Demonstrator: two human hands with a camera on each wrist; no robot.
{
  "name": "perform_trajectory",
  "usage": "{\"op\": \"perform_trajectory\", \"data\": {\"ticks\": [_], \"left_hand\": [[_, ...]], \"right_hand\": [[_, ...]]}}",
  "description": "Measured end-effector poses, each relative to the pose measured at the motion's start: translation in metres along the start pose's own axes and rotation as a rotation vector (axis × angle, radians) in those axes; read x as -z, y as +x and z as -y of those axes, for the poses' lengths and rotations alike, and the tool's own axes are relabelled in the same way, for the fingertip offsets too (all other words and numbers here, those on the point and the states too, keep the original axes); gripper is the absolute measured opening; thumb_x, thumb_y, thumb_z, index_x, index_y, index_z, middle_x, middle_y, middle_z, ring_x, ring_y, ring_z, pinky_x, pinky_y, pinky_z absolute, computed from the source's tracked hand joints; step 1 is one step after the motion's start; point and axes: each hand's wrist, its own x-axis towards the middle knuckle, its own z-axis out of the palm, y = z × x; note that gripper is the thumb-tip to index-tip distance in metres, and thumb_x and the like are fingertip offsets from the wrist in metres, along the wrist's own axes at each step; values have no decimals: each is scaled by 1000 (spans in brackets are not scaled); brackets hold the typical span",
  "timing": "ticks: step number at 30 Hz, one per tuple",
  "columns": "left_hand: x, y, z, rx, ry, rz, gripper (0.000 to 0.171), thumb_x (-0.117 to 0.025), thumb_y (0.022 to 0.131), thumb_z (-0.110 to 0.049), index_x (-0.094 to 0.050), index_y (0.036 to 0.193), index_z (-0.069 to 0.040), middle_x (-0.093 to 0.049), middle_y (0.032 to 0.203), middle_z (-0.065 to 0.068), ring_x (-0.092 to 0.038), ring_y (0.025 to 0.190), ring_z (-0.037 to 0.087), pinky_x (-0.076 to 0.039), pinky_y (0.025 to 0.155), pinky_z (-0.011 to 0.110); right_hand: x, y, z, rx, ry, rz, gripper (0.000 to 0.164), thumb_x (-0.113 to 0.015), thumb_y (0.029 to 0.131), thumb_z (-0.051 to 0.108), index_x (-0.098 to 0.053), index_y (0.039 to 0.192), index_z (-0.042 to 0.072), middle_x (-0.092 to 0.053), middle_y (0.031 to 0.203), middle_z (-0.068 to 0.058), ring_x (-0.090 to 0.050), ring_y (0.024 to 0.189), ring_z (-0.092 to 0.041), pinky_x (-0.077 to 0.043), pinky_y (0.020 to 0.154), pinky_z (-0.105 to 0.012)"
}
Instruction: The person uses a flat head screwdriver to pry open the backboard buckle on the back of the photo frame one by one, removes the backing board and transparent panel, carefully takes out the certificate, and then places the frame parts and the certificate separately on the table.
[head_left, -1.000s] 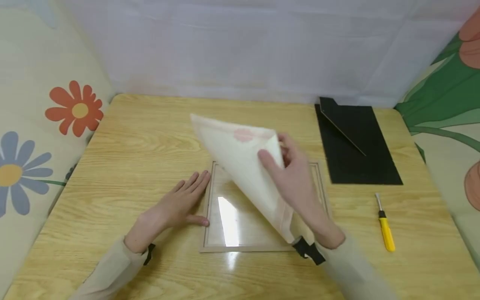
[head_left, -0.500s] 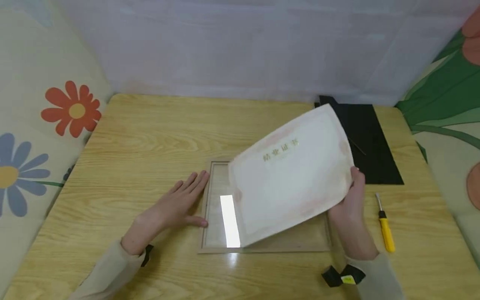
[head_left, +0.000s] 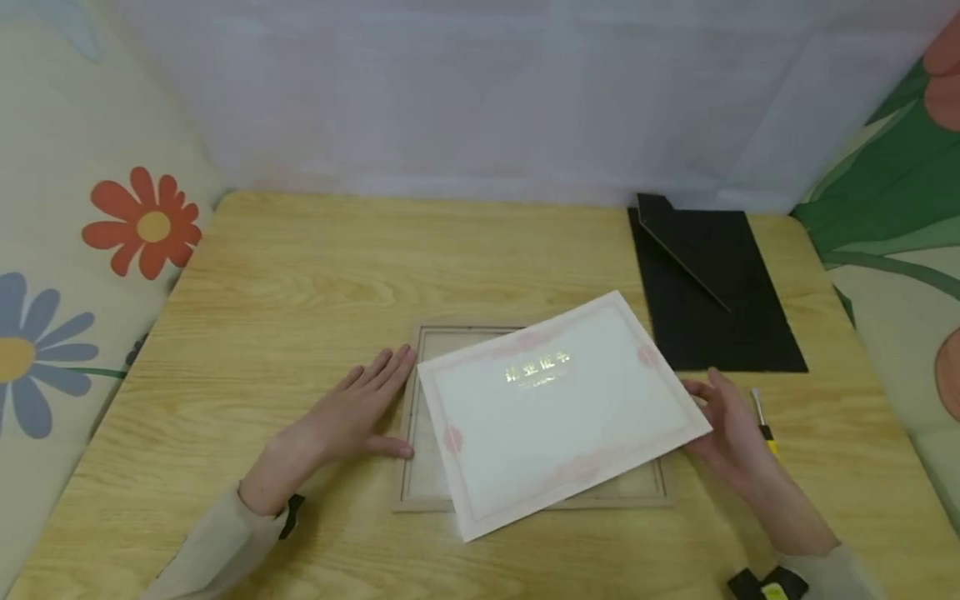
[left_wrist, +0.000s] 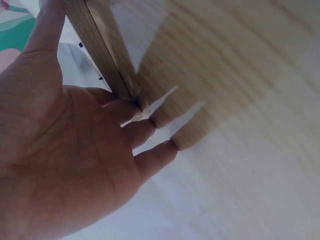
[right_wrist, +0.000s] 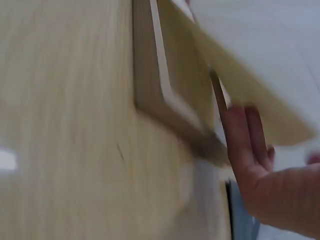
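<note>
A white certificate sheet (head_left: 562,442) with pink border patterns and gold characters lies face up and slanted over a shallow wooden photo frame (head_left: 630,502). Its lower left corner sticks out past the frame's front edge. My left hand (head_left: 337,421) rests on the table with fingers extended against the frame's left side; in the left wrist view, the frame's side (left_wrist: 95,47) lies along it. At the sheet's right corner is my right hand (head_left: 738,450), fingers loosely extended. In the right wrist view these fingers (right_wrist: 240,135) touch or nearly touch the sheet's underside (right_wrist: 250,95).
A black backing board (head_left: 720,333) with its raised stand leg lies at the back right of the wooden table (head_left: 300,267). Partly behind my right hand is a screwdriver (head_left: 759,408) with a yellow handle. A white cloth (head_left: 480,100) hangs behind the table.
My right hand has swung the sheet over so its printed face shows, then lowered it onto the frame. The right hand has moved right and loosened. My left hand has stayed put.
</note>
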Motion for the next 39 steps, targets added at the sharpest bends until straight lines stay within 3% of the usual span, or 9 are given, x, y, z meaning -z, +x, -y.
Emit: {"op": "perform_trajectory", "data": {"ticks": [3, 5, 7, 9, 14, 19, 24, 32, 39], "left_hand": [[1, -1, 0, -3, 3, 1, 117, -70, 76, -57, -4, 153, 1, -7, 157, 24, -9, 143, 42, -14, 110, 63], [1, -1, 0, 0, 2, 3, 117, -70, 76, -57, -4, 154, 1, -7, 158, 24, -9, 143, 42, -14, 110, 62], [1, -2, 1, 3, 1, 3, 117, -70, 76, -57, -4, 154, 1, -7, 158, 23, -9, 143, 42, -14, 110, 63], [1, -2, 2, 6, -1, -1, 118, -70, 75, -58, -4, 154, 0, -8, 158, 23, -9, 143, 42, -14, 110, 63], [-1, -3, 4, 1, 6, -14, 117, -70, 75, -58, -5, 154, 1, -9, 158, 23, -10, 143, 42, -15, 110, 63], [-1, -4, 6, -3, 17, -24, 117, -70, 75, -58, -7, 153, 2, -10, 157, 24, -11, 143, 42, -17, 110, 63], [-1, -5, 7, -5, 15, -42, 118, -71, 74, -59, -7, 153, 2, -11, 157, 24, -12, 142, 43, -17, 109, 63], [-4, -4, 9, 2, 13, -21, 120, -69, 74, -60, -4, 153, 2, -6, 158, 22, -9, 143, 41, -15, 110, 62], [-6, -3, 6, -11, 18, -33, 119, -70, 74, -60, -7, 153, 3, -8, 158, 22, -11, 143, 42, -16, 110, 62]], "right_hand": [[8, 7, 10, -60, -434, 24, 42, -49, 101, 37, -49, 119, -1, -63, 91, -2, -62, 77, -13, -54, 65, -28], [8, 9, 15, -65, -666, 40, 43, -57, 98, 31, -51, 119, -7, -63, 89, -5, -62, 78, -16, -55, 66, -32], [5, 11, 17, -54, -804, 62, 44, -62, 96, 27, -51, 118, -9, -65, 89, -6, -62, 77, -17, -55, 64, -32], [4, 13, 18, -34, -862, 89, 43, -64, 94, 22, -51, 119, -11, -66, 88, -7, -61, 75, -18, -55, 62, -32], [6, 20, 17, -20, -870, 118, 40, -66, 93, 16, -53, 118, -12, -68, 86, -8, -61, 74, -16, -55, 61, -31], [19, 28, 24, -26, -862, 74, 49, -67, 93, 26, -55, 122, -11, -71, 95, -9, -62, 79, -18, -56, 69, -27], [25, 41, 43, 43, -830, 27, 54, -67, 92, 30, -53, 123, -11, -71, 95, -7, -63, 80, -15, -56, 72, -25], [7, 79, 67, 139, -679, -51, 54, -63, 95, 29, -47, 128, -10, -67, 91, 11, -62, 84, -2, -54, 74, -21], [-13, 115, 81, 213, -553, -59, 45, -62, 96, 21, -46, 127, -6, -65, 89, 14, -61, 86, 0, -53, 75, -18]]}}
